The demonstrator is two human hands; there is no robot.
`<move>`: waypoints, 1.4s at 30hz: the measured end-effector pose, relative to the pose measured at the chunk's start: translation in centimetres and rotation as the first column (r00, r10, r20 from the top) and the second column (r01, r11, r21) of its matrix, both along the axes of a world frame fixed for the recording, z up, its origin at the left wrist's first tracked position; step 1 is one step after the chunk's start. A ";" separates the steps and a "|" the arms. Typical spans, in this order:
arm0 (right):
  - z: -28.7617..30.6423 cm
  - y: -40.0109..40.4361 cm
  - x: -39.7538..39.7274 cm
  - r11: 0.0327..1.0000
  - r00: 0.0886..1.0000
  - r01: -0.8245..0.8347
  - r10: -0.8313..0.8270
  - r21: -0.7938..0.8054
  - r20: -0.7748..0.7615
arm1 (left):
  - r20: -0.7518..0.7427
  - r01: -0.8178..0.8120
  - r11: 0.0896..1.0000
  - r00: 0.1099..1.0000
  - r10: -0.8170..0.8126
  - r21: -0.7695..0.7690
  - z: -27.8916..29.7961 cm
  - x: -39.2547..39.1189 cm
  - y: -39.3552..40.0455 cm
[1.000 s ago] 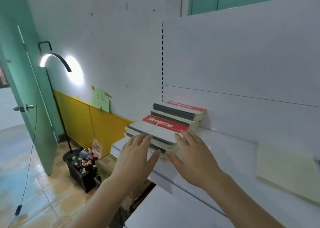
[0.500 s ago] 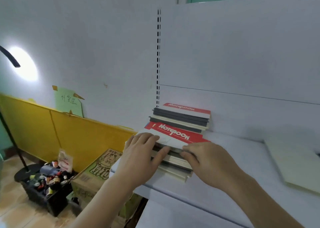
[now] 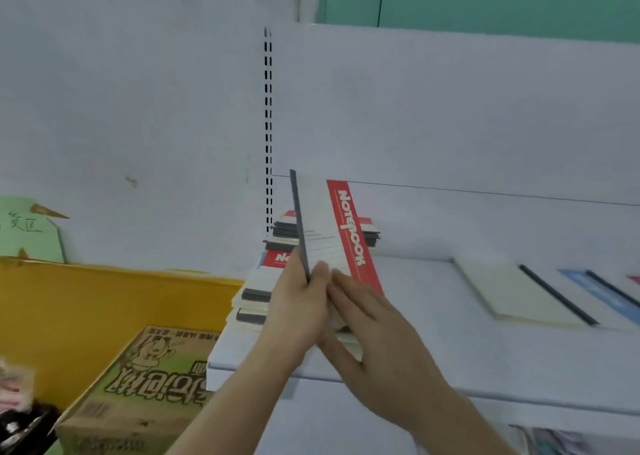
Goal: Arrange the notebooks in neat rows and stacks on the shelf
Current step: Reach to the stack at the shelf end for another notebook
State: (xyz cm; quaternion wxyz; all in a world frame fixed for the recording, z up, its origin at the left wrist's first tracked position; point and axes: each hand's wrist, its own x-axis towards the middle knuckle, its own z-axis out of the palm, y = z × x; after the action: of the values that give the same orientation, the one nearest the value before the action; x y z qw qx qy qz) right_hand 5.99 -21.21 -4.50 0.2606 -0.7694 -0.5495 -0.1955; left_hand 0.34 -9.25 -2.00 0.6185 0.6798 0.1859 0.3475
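Note:
A white notebook [image 3: 332, 226] with a red "Notebook" band and a dark spine stands upright on its lower edge above the near stack [image 3: 256, 292]. My left hand [image 3: 298, 302] grips its spine edge at the bottom; my right hand [image 3: 377, 337] presses flat against its cover from the right. The near stack of several notebooks lies at the left end of the white shelf [image 3: 433, 350], partly hidden by my hands. A second stack [image 3: 370, 229] sits behind it against the back panel.
More notebooks lie flat along the shelf at right: a cream one [image 3: 512, 292] and a blue one [image 3: 602, 292]. Below left stand a cardboard box [image 3: 149, 382] and a yellow panel [image 3: 104, 302]. A white back panel [image 3: 450, 115] rises behind the shelf.
The top red-banded notebook has been lifted from flat on the near stack to upright between both hands. The view has shifted right and closer to the shelf.

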 end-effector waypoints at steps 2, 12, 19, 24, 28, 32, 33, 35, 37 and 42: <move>-0.2 -0.7 1.3 0.998 0.998 0.059 -0.059 0.024 0.004 | 0.018 -0.108 0.994 0.994 0.108 0.024 -0.1 -0.2 1.3; 1.1 0.7 6.9 0.936 0.979 0.105 -0.157 -0.337 -0.132 | -0.121 -0.163 0.986 0.979 0.164 0.023 -0.2 -3.0 5.2; 2.7 -0.5 7.5 0.933 0.949 0.282 -0.236 -0.224 0.210 | -0.065 -0.206 0.978 0.977 0.204 -0.032 0.5 -4.2 6.7; 4.4 -3.0 7.8 0.879 0.896 0.368 -0.422 0.303 0.136 | 0.031 -0.199 0.975 0.979 0.203 -0.099 1.6 -4.4 6.4; 4.3 -2.6 4.2 0.795 0.901 0.302 -0.418 0.526 0.115 | 0.054 -0.081 0.979 0.994 0.093 -0.189 1.7 -3.2 3.8; 0.8 0.3 0.5 0.889 0.902 0.137 -0.294 0.437 0.316 | 0.128 0.082 0.956 0.991 -0.048 -0.280 1.7 -1.5 0.1; -0.2 0.9 0.1 0.908 0.890 0.147 -0.294 0.392 0.348 | 0.140 0.101 0.958 0.988 -0.065 -0.268 1.6 -1.1 -0.5; -1.6 1.3 -0.1 0.932 0.890 0.175 -0.288 0.317 0.355 | 0.136 0.092 0.976 0.989 -0.066 -0.196 1.4 -0.6 -1.2; -2.1 0.9 -0.1 0.948 0.909 0.138 -0.237 0.288 0.344 | 0.148 0.066 0.988 0.988 -0.045 -0.142 1.0 -0.3 -1.2; -0.5 -2.7 0.6 0.947 0.973 0.138 -0.184 0.289 0.141 | 0.199 0.031 0.994 0.980 -0.009 -0.108 0.9 0.4 -1.2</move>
State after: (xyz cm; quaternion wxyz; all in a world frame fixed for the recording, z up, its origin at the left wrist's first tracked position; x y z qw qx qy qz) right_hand 6.59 -23.90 -5.03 0.3021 -0.7488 -0.4717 -0.3544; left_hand 0.72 -10.41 -1.09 0.6741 0.6082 0.1355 0.3967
